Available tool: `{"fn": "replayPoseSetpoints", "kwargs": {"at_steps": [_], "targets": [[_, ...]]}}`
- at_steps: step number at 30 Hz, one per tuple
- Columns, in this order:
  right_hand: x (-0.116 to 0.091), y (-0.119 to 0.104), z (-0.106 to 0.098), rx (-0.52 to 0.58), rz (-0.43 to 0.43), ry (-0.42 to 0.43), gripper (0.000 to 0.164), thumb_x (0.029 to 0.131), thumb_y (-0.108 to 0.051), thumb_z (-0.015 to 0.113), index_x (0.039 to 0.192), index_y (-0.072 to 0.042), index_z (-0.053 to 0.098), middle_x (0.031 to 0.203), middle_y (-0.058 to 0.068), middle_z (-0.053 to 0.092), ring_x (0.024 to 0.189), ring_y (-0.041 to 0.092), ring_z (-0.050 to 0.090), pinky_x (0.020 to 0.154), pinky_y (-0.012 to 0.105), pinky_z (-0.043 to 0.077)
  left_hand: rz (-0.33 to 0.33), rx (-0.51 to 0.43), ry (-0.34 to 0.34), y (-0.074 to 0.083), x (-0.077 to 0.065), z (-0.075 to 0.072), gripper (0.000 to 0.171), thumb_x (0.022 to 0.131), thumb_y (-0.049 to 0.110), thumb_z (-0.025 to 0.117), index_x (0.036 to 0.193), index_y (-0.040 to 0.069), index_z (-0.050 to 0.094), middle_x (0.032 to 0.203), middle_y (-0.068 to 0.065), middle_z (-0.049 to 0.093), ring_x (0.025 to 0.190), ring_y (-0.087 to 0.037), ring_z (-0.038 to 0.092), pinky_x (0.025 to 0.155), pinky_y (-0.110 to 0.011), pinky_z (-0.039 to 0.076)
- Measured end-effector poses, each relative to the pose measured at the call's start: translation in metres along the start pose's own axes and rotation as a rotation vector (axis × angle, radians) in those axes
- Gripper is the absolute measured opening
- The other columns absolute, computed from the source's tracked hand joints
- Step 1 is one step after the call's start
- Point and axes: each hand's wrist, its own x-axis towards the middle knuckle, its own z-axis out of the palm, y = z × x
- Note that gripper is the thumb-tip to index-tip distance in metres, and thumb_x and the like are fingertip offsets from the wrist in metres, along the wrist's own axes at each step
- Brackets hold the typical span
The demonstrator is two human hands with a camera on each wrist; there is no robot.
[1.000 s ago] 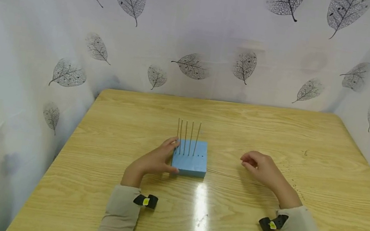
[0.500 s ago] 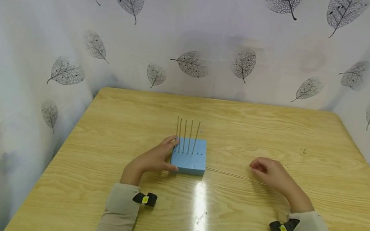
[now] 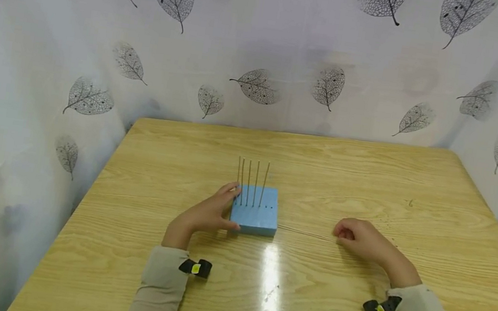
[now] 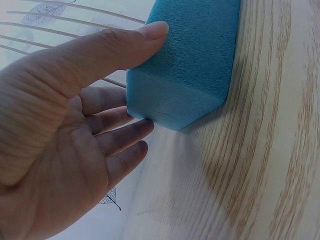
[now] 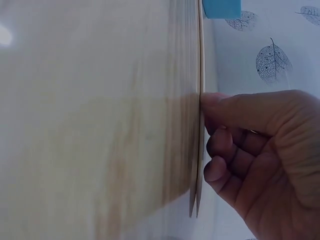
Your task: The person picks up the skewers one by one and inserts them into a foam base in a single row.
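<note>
A light blue foam block [image 3: 253, 220] sits on the table, with several thin skewers [image 3: 255, 183] standing upright in a row of holes; two bare holes show at the row's right end. My left hand [image 3: 207, 216] grips the block's left side. In the left wrist view its thumb [image 4: 153, 31] presses the foam's front face, the fingers round the far side. Two loose skewers [image 3: 302, 231] lie flat, running rightward from beside the block. My right hand [image 3: 363, 242] pinches at them with thumb and forefinger, other fingers curled. Their pointed ends [image 5: 193, 212] extend past the hand in the right wrist view.
The wood-grain table [image 3: 172, 160] is bordered behind and at the sides by a white leaf-print curtain [image 3: 294, 34]. A bright light reflection [image 3: 270, 286] lies on the tabletop in front of the block. Small dark marks [image 3: 410, 203] show at the right.
My right hand has shifted right and toward me, coming down to the loose skewers with its fingertips at them. The left hand stays on the foam block.
</note>
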Motion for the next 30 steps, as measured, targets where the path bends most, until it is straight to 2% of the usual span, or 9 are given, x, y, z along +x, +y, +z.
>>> {"fn": "replayPoseSetpoints", "kwargs": {"at_steps": [12, 20, 26, 30], "targets": [[0.003, -0.002, -0.001, -0.007, -0.008, -0.032, 0.011, 0.087, 0.002, 0.061, 0.09, -0.007, 0.065, 0.082, -0.004, 0.061, 0.071, 0.003, 0.052, 0.061, 0.025, 0.047, -0.005, -0.01, -0.003, 0.005, -0.001, -0.002, 0.091, 0.082, 0.022, 0.075, 0.15, 0.002, 0.017, 0.158, -0.011, 0.003, 0.144, -0.027, 0.01, 0.11, -0.047, 0.026], [0.003, -0.01, -0.007, -0.08, -0.007, 0.045, 0.01, 0.089, 0.002, 0.059, 0.092, -0.004, 0.066, 0.087, 0.003, 0.064, 0.077, 0.013, 0.058, 0.066, 0.032, 0.05, -0.004, -0.015, -0.004, 0.004, -0.002, -0.002, 0.091, 0.082, 0.022, 0.075, 0.15, 0.002, 0.018, 0.158, -0.011, 0.003, 0.144, -0.027, 0.01, 0.11, -0.047, 0.027], [0.007, -0.014, -0.009, -0.153, -0.148, 0.157, 0.011, 0.087, 0.006, 0.06, 0.095, 0.002, 0.066, 0.087, 0.009, 0.063, 0.078, 0.02, 0.06, 0.066, 0.034, 0.051, -0.007, -0.011, -0.004, 0.004, -0.002, -0.002, 0.091, 0.082, 0.022, 0.075, 0.15, 0.003, 0.018, 0.159, -0.01, 0.003, 0.144, -0.027, 0.009, 0.11, -0.047, 0.027], [0.011, -0.018, -0.008, -0.142, -0.223, 0.219, 0.01, 0.089, 0.008, 0.058, 0.094, 0.002, 0.064, 0.088, 0.01, 0.061, 0.076, 0.017, 0.057, 0.063, 0.029, 0.05, -0.006, -0.011, -0.004, 0.004, -0.002, -0.002, 0.091, 0.082, 0.022, 0.075, 0.15, 0.002, 0.019, 0.159, -0.01, 0.003, 0.144, -0.027, 0.01, 0.11, -0.048, 0.026]]}}
